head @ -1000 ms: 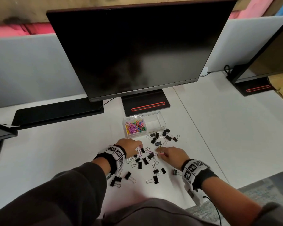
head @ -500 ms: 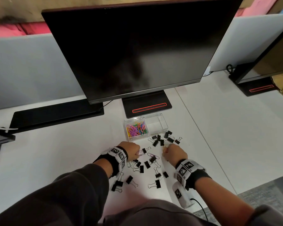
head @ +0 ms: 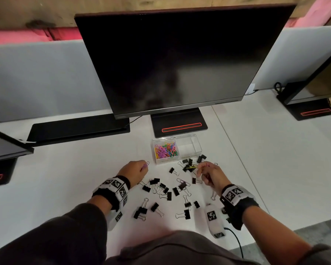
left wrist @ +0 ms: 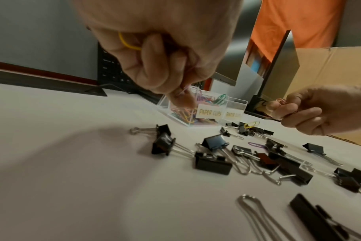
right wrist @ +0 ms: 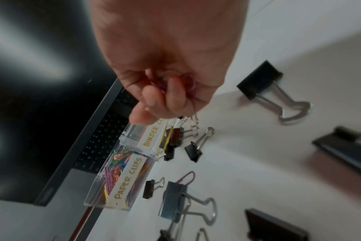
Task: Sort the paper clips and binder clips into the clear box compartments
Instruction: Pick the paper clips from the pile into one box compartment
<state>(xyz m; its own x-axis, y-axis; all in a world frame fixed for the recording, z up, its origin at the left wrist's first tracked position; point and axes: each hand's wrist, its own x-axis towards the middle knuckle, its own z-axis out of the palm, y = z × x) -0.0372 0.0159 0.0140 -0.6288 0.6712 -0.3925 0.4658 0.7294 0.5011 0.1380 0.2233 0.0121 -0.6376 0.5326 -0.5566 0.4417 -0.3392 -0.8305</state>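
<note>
Hands [head: 135,172] lifted, labels [right wrist: 128,177] "PAPER CLIPS", "BINDER"

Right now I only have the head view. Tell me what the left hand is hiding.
Observer: The left wrist view shows the left hand curled round a yellow paper clip.
Operator: Read me the box labels.
Observer: The full compartment reads PAPER CLIPS. The empty compartment reads BINDER, with the rest hidden behind the hand.
Operator: Report the right hand.
Observer: The right hand grips purple paper clips in its curled fingers.
</note>
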